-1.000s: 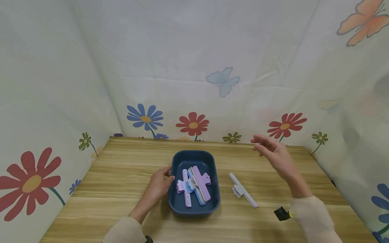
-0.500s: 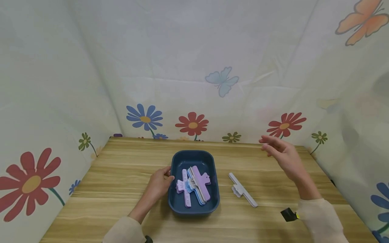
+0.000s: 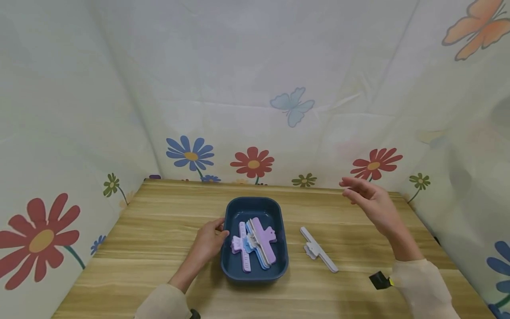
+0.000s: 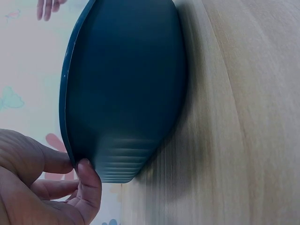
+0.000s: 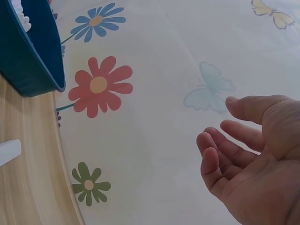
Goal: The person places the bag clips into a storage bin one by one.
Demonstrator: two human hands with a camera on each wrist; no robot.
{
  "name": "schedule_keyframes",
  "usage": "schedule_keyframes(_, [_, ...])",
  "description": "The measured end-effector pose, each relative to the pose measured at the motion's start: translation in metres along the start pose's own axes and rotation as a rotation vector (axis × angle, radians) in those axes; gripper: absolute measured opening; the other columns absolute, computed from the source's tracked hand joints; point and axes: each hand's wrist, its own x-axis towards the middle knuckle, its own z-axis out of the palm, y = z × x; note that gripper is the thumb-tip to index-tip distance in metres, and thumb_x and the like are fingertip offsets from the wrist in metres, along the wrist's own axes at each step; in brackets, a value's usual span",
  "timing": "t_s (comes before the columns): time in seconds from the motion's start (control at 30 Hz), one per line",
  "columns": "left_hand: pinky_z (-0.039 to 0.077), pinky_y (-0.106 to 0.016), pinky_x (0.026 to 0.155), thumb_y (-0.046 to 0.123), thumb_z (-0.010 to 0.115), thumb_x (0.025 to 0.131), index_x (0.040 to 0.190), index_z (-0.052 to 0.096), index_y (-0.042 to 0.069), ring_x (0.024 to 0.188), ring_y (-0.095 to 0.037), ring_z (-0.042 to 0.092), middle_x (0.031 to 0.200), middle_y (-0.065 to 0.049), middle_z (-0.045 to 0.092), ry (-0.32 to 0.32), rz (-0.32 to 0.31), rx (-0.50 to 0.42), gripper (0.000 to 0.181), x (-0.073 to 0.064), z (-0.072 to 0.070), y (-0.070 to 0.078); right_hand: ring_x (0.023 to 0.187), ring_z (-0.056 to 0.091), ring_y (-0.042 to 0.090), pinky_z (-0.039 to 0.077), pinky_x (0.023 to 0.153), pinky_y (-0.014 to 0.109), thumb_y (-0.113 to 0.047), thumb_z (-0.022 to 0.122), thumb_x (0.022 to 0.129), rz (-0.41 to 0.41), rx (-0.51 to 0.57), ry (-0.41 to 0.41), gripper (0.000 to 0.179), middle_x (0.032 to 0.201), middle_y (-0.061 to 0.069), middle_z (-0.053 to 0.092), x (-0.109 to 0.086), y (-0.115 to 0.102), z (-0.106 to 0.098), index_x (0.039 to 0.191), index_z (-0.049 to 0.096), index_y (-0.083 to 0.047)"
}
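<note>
My left hand (image 3: 208, 241) pinches the left rim of a dark blue plastic basin (image 3: 255, 278), thumb and fingers on either side of the edge in the left wrist view. Inside the basin lie several bag clips: a lilac clip (image 3: 264, 243) on top, blue and white ones beneath it, and a pale purple clip (image 3: 245, 259) along the left. A white bag clip (image 3: 318, 250) rests on the table to the right of the basin. Raised in the air at the right, my right hand (image 3: 370, 201) is empty, its fingers loosely bent.
The wood-grain table (image 3: 167, 208) runs back to a white cloth screen (image 3: 255, 66) printed with flowers and butterflies. The screen also encloses the left and right sides. A black wrist strap piece (image 3: 380, 280) hangs by the right sleeve.
My right hand has moved a little to the right, then stayed still. The left hand, the basin and the clips keep their places.
</note>
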Motion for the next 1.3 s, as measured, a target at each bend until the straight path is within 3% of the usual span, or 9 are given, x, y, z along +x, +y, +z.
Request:
schedule_keyframes(0.23, [0.048,-0.031,0.064,-0.001,0.066,0.095,0.132,0.06,-0.015,0.069,-0.015,0.056,0.097,-0.014,0.065,0.006,0.008,0.0,0.04,0.0,0.0,0.0,0.1,0.063,0.008,0.051,0.082,0.017,-0.016,0.063,0.104,-0.026,-0.007,-0.032,0.042,0.123,-0.008,0.065,0.0,-0.006,-0.001,0.143,0.058,-0.002])
schedule_keyframes(0.47, [0.048,-0.03,0.063,-0.001,0.066,0.095,0.132,0.06,-0.015,0.069,-0.015,0.057,0.097,-0.014,0.064,0.006,0.005,-0.008,0.04,-0.001,0.0,0.001,0.101,0.064,0.009,0.053,0.081,0.022,-0.016,0.062,0.105,-0.035,-0.029,-0.092,0.04,0.124,0.008,0.065,-0.002,-0.006,0.002,0.143,0.059,-0.004])
schedule_keyframes(0.8, [0.047,-0.028,0.061,-0.001,0.066,0.095,0.132,0.06,-0.015,0.069,-0.014,0.056,0.097,-0.013,0.064,0.008,0.012,-0.007,0.04,-0.001,0.0,0.0,0.102,0.065,0.016,0.054,0.081,0.024,-0.017,0.063,0.105,-0.028,-0.029,-0.151,0.039,0.125,0.013,0.065,-0.006,0.008,0.008,0.141,0.06,-0.003])
schedule_keyframes(0.93, [0.047,-0.029,0.063,0.0,0.067,0.095,0.132,0.06,-0.014,0.07,-0.015,0.057,0.097,-0.014,0.064,0.009,0.007,-0.002,0.04,-0.001,0.0,0.0,0.105,0.065,0.021,0.055,0.083,0.026,-0.019,0.064,0.104,0.013,-0.001,-0.179,0.039,0.127,0.012,0.065,-0.008,0.015,0.014,0.14,0.061,-0.005])
schedule_keyframes(1.3, [0.048,-0.03,0.063,-0.001,0.066,0.096,0.133,0.059,-0.015,0.07,-0.015,0.057,0.098,-0.015,0.064,0.0,-0.007,-0.013,0.041,-0.001,0.0,0.0,0.105,0.066,0.02,0.056,0.087,0.03,-0.016,0.065,0.103,0.036,0.063,-0.262,0.04,0.131,0.016,0.064,-0.016,0.04,0.033,0.14,0.06,-0.001])
